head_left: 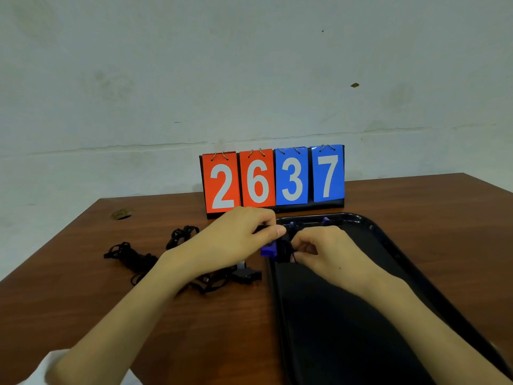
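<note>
Blue-and-black piece [268,250], perhaps a clip, is pinched by curled fingers of left hand [236,240] and right hand [324,252].

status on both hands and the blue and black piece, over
Left hand, right hand both pinching the blue-and-black piece. Piece over left rim of black tray. Black strap bundles lie left, apart.

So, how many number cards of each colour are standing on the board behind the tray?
Red cards: 2 (card 2, card 6)
Blue cards: 2 (card 3, card 7)
Total: 4
</note>
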The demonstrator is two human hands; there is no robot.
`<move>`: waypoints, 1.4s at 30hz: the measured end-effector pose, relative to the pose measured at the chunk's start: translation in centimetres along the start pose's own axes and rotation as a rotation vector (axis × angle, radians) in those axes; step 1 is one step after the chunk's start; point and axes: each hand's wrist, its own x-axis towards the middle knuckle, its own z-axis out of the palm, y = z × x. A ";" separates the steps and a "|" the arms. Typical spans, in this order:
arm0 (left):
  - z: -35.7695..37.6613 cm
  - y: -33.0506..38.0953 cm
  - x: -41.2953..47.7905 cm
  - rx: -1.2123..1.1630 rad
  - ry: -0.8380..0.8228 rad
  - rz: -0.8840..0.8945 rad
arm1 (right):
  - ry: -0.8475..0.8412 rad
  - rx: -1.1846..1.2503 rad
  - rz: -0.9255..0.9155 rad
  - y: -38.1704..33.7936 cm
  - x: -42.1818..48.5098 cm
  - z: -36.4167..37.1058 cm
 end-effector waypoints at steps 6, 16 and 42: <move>0.0 -1.2 0.4 -0.093 0.005 -0.022 | -0.058 0.113 -0.117 -1.0 -0.4 0.0; 1.1 -2.2 1.0 -0.266 0.024 -0.071 | 0.033 0.323 -0.118 -1.5 -0.7 -0.9; 4.1 0.4 0.5 0.224 -0.136 -0.093 | 0.252 -0.070 0.295 0.3 0.0 0.4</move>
